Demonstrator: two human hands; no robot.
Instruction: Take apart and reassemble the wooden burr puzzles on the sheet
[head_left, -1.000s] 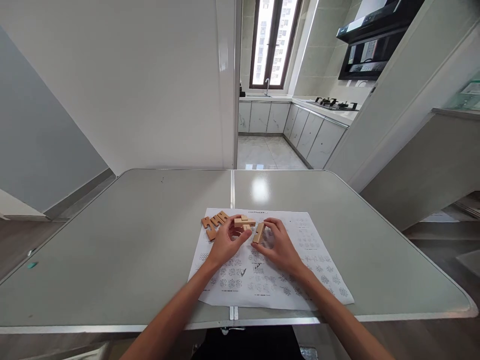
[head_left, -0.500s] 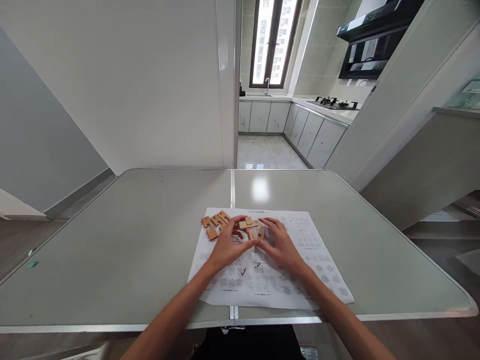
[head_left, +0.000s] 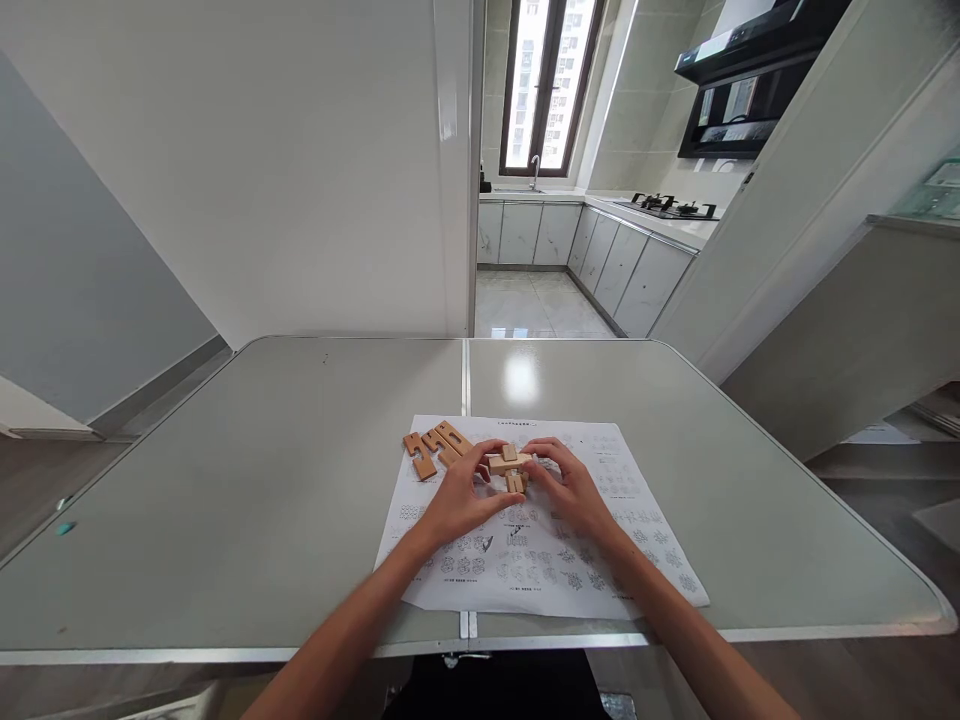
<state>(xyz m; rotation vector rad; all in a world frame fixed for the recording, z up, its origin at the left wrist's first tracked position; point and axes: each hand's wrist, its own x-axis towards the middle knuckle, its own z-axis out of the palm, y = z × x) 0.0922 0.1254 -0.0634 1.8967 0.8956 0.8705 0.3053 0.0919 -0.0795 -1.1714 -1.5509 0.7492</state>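
Between my hands sits a small cluster of interlocked wooden puzzle pieces [head_left: 510,463], with blocks crossing one another above the printed sheet [head_left: 540,570]. My left hand [head_left: 466,490] curves around its left side, fingers behind and thumb in front. From the right, my right hand [head_left: 564,488] closes on the cluster with thumb and fingertips. Several loose notched wooden pieces [head_left: 421,465] lie on the sheet's upper left corner, beyond my left hand. Fingers partly hide the cluster's sides, so how each piece fits is unclear.
The sheet, covered in small line diagrams, lies on a grey-green table [head_left: 247,500] with a metal seam down its middle. A small teal object [head_left: 66,528] rests near the left edge. Beyond the table, a doorway opens onto a kitchen with white cabinets [head_left: 630,265].
The cluster has shifted slightly right and nearer, and the piece at its right now sits closer against the others. Both hands moved a little to the right with it.
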